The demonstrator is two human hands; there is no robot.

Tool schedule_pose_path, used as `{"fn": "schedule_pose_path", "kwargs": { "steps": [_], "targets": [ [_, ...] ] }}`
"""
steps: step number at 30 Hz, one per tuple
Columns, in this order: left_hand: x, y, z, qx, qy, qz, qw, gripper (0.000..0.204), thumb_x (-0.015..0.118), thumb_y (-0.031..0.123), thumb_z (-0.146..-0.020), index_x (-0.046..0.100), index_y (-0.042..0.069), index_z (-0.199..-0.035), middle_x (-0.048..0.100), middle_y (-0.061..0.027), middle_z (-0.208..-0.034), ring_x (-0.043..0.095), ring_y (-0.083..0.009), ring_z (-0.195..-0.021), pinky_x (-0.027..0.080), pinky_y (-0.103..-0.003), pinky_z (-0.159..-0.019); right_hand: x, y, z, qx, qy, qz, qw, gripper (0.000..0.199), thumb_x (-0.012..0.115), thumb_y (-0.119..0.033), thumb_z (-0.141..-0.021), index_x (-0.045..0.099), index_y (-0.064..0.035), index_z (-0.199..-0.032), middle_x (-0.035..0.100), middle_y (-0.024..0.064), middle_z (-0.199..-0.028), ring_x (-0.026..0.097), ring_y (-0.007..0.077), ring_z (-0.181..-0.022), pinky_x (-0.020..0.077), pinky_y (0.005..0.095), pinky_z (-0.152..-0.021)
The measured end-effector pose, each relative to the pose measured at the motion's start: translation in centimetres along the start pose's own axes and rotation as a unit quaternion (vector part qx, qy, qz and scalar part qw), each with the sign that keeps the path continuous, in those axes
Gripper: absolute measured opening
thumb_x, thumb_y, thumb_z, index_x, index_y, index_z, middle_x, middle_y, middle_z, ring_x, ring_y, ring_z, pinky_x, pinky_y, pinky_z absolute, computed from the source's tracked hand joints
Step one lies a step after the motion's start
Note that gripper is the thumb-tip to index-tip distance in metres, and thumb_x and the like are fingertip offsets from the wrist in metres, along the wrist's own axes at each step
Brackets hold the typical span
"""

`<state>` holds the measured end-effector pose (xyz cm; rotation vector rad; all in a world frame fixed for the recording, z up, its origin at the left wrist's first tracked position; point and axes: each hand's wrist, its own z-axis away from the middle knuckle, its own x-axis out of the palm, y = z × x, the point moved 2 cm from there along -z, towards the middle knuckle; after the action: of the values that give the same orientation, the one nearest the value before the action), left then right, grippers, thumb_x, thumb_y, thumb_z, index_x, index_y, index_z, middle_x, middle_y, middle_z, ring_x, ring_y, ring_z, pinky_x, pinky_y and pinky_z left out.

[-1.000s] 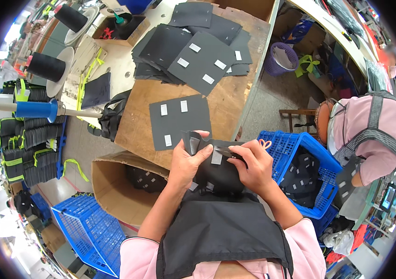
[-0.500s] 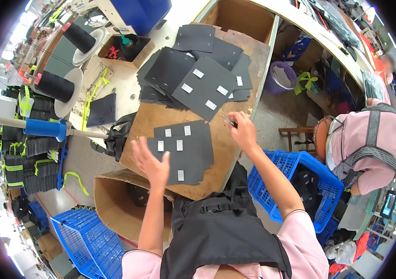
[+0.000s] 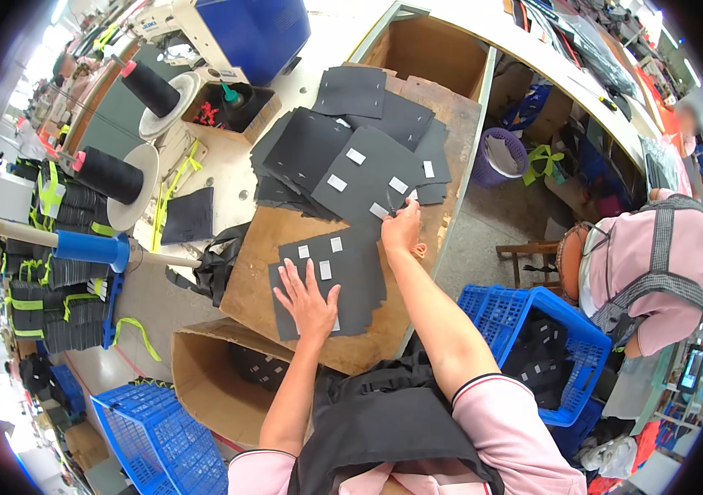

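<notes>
The upper dark panel (image 3: 357, 178) lies on a pile at the far part of the wooden tabletop (image 3: 254, 272), ahead and slightly left of the right hand (image 3: 402, 231), which is the nearer hand. The panel is nearly square, edges set diagonally, without a distinct long axis. Right fingers are bunched at its near edge; whether they clamp it cannot be determined. Left hand (image 3: 310, 309): fingers spread apart, palm down over the lower panels (image 3: 361, 289). White rectangular labels (image 3: 398, 185) show no legible writing; lettering appears on the machine housing (image 3: 174, 31).
</notes>
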<state>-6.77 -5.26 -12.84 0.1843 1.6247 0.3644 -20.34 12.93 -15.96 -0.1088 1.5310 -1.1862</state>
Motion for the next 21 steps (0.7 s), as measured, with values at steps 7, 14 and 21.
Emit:
{"fn": "schedule_pose_path", "kwargs": {
  "steps": [7,14,21],
  "targets": [
    [-5.5,5.8,-4.2,0.106,0.085,0.246,0.96,0.079,0.068,0.028,-0.079,0.025,0.006,-0.142,0.012,-0.0197,-0.151,0.011,-0.0369,-0.139,0.012,-0.052,-0.11,-5.0,0.8,-2.8,-0.075,-0.106,-0.32,0.938,0.018,0.067,-0.003,-0.07,0.064,0.0013,-0.088,0.065,0.0099,-0.079,0.062,0.018,-0.072,0.049,0.0292,-0.069],
    [-9.6,8.9,-7.1,0.2,-0.178,0.351,0.897,0.121,0.077,0.058,-0.059,0.013,0.003,-0.145,0.017,-0.0187,-0.15,0.01,-0.0307,-0.141,0.003,-0.047,-0.113,-21.1,-3.1,4.2,-0.265,-0.468,-0.167,0.826,0.017,0.069,0.002,-0.066,0.064,0.0006,-0.083,0.056,0.0012,-0.077,0.049,0.0096,-0.069,0.0362,0.0241,-0.059],
    [-7.2,10.5,-0.6,-0.011,-0.588,0.625,0.513,0.097,0.085,0.035,-0.06,0.037,-0.002,-0.136,0.057,-0.0102,-0.116,0.053,-0.0167,-0.106,0.039,-0.031,-0.096,-24.0,-1.5,6.4,-0.259,-0.586,-0.157,0.752,0.027,0.066,0.007,-0.067,0.067,-0.0004,-0.093,0.059,0.0052,-0.081,0.054,0.015,-0.073,0.0414,0.0263,-0.062]
  ]
}}
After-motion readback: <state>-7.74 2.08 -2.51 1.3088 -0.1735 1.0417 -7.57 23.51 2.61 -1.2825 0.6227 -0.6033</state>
